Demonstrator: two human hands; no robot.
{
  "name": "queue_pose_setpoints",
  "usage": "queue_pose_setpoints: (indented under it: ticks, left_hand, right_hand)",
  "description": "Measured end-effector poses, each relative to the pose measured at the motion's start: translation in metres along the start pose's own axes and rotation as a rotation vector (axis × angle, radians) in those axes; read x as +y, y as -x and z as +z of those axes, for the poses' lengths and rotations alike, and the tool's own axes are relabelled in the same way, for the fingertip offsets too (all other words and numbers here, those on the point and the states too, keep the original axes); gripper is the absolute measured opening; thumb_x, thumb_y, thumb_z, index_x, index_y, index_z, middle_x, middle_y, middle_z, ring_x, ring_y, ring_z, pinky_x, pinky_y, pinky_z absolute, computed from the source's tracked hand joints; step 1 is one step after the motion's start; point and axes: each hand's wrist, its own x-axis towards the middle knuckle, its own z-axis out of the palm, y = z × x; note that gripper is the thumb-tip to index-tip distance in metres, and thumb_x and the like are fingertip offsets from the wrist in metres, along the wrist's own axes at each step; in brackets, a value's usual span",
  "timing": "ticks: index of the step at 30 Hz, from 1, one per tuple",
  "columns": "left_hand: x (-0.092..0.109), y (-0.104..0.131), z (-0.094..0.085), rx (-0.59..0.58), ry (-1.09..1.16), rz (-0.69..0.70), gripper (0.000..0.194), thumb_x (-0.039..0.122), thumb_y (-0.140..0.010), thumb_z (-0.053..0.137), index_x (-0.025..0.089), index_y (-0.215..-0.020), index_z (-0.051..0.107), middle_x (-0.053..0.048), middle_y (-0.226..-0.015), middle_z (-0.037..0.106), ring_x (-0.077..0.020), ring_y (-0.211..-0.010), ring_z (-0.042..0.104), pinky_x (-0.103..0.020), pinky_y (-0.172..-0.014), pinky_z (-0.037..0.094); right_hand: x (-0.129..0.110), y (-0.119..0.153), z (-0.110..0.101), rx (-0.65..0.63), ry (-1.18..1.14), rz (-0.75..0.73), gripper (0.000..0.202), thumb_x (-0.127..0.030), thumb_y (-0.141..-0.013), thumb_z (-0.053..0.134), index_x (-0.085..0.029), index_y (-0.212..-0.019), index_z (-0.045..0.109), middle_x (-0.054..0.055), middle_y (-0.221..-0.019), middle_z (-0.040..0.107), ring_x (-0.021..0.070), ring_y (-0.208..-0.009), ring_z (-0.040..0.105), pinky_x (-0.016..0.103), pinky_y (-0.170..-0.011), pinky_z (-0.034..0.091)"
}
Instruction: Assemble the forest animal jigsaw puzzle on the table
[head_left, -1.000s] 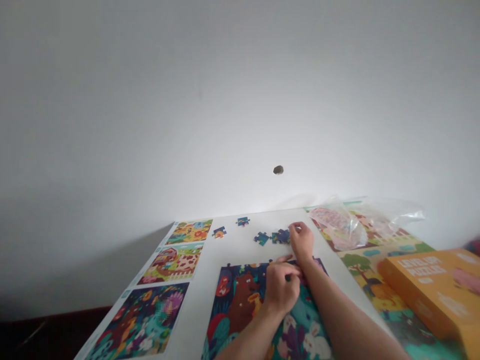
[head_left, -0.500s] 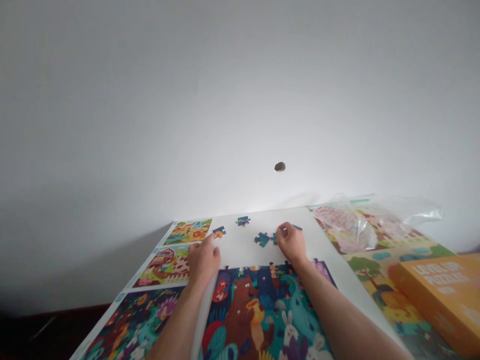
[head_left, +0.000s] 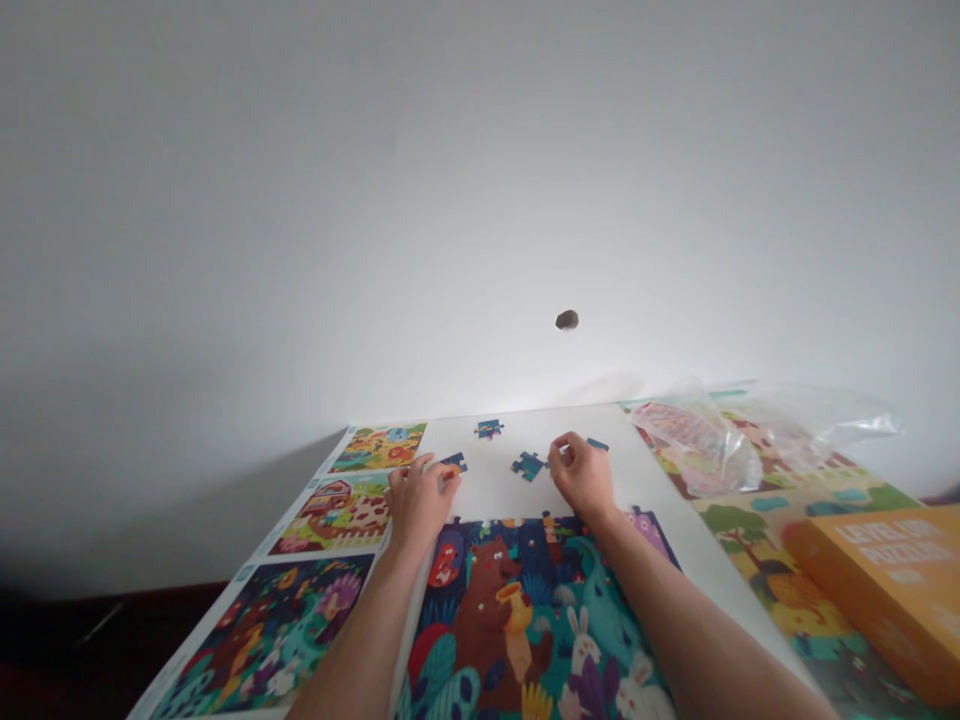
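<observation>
My left hand (head_left: 421, 500) is at the upper left of the white table, its fingers curled and apart, with thumb and forefinger on a dark blue puzzle piece (head_left: 456, 462) with an orange patch. My right hand (head_left: 583, 478) is closed in a pinch over another puzzle piece, almost wholly hidden by the fingertips. Just left of it lies a teal puzzle piece (head_left: 528, 466). A further blue piece (head_left: 489, 429) lies at the back, and one more (head_left: 598, 444) shows behind my right hand. Below both hands is the joined forest puzzle (head_left: 517, 620) with a bear and rabbits.
Along the left lies a sheet of printed pictures (head_left: 330, 510). On the right, an orange box (head_left: 885, 590) rests on a picture sheet (head_left: 750, 545), with a crumpled clear plastic bag (head_left: 712, 450) behind it. A white wall (head_left: 480, 200) with a hole (head_left: 567, 320) rises at the back.
My left hand has shifted right, and the orange-patched piece has moved slightly right and nearer with it. My right hand stays in about the same place, now covering more of its piece.
</observation>
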Motion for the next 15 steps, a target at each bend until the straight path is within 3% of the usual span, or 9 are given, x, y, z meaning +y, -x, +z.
queue_pose_setpoints:
  ticks: [5, 10, 15]
  left_hand:
    - [0.0009, 0.0005, 0.0023, -0.024, 0.095, -0.001, 0.017, 0.032, -0.081, 0.063, 0.029, -0.095, 0.072, -0.002, -0.112, 0.069, -0.0272, -0.099, 0.055, -0.042, -0.091, 0.038]
    - [0.0004, -0.0013, 0.0044, 0.032, 0.195, -0.016, 0.028, 0.026, -0.075, 0.068, 0.026, -0.103, 0.072, -0.007, -0.103, 0.068, -0.0282, -0.1, 0.056, -0.041, -0.092, 0.041]
    - [0.0092, -0.0007, 0.0028, 0.097, 0.361, 0.026, 0.031, 0.022, -0.08, 0.061, 0.019, -0.11, 0.068, -0.007, -0.1, 0.064, -0.0188, -0.084, 0.063, -0.032, -0.082, 0.052]
  right_hand:
    - [-0.0015, 0.0015, -0.0003, -0.012, 0.005, -0.017, 0.018, -0.029, -0.084, 0.048, -0.02, -0.078, 0.062, -0.004, -0.051, 0.053, 0.0112, -0.048, 0.047, 0.022, -0.054, 0.027]
    - [0.0018, -0.0038, -0.0058, 0.045, 0.073, 0.064, 0.019, -0.029, -0.085, 0.047, -0.02, -0.082, 0.063, -0.002, -0.055, 0.057, 0.012, -0.049, 0.048, 0.023, -0.053, 0.025]
    - [0.0005, -0.0043, -0.0073, -0.001, 0.085, 0.054, 0.02, -0.03, -0.087, 0.049, -0.02, -0.083, 0.065, -0.002, -0.057, 0.059, 0.0127, -0.052, 0.052, 0.024, -0.055, 0.027]
